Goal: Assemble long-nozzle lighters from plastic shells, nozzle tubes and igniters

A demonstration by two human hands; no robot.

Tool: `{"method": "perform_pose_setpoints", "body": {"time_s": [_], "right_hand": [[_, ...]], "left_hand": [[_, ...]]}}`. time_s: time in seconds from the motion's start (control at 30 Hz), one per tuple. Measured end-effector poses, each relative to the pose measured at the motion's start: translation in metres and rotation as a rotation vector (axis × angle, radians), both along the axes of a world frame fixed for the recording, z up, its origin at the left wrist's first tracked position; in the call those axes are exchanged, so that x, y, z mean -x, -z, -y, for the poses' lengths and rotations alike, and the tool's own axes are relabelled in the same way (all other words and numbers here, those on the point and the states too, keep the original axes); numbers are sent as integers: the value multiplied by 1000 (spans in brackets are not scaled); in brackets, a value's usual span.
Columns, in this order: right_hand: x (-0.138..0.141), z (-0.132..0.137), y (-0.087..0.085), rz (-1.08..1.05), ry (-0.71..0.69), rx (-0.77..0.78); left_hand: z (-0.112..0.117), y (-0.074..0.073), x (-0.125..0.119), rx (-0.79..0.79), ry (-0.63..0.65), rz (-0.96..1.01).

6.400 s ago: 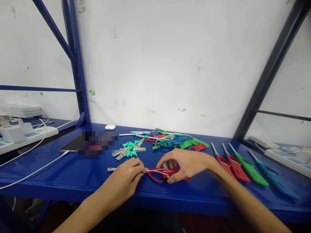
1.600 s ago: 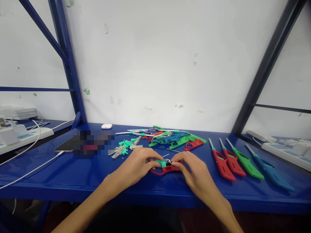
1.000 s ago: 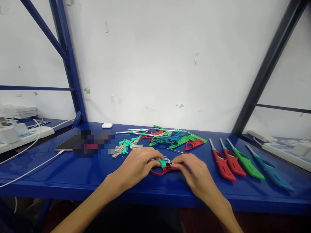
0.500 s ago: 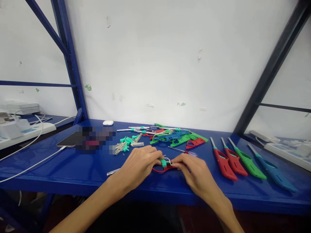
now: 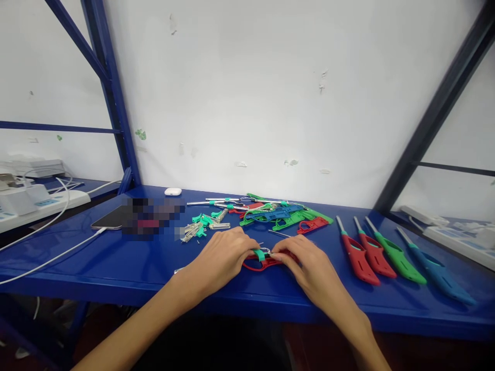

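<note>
Both hands meet over a red lighter shell [image 5: 258, 265] lying flat near the front of the blue shelf [image 5: 127, 268]. My left hand [image 5: 222, 257] pinches its left end beside a teal trigger piece [image 5: 259, 254]. My right hand [image 5: 309, 265] pinches the shell's right part, its fingertips at a small metal bit next to the trigger. Behind the hands lies a heap of green, blue and red lighter shells [image 5: 284, 215]. To the left of that heap sit small teal and metal parts [image 5: 203, 226].
Several finished lighters [image 5: 382, 252], red, green and blue, lie in a row at the right. A phone [image 5: 110, 220] with a white cable and an earbud case [image 5: 172, 191] lie at the left. White power strips sit on both side shelves. Blue and dark uprights frame the bay.
Over six seconds a teal trigger has appeared on the red shell and my right hand came round to its right end. In the last second only the view shifted slightly.
</note>
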State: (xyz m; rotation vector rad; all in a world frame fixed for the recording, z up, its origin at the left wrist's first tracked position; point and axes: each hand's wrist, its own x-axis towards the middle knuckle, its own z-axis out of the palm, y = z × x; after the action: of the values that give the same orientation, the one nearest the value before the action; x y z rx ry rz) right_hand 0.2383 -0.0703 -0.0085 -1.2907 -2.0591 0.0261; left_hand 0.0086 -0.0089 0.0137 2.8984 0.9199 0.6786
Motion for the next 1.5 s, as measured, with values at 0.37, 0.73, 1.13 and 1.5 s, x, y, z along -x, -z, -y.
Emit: {"method": "perform_pose_setpoints", "body": {"time_s": [0.37,0.73,1.13,1.5], "right_hand": [[0,1,0,30,17,77],[1,1,-2,40,39,116],[-3,-1,4,36,18,103],[-2,0,3,42,-1,83]], "left_hand": [[6,-8,2,22,24,-106],[3,-7,8,36,53,-81],[7,-9,8,12,30,-123],[8,-5,5,-121,36,-215]]}}
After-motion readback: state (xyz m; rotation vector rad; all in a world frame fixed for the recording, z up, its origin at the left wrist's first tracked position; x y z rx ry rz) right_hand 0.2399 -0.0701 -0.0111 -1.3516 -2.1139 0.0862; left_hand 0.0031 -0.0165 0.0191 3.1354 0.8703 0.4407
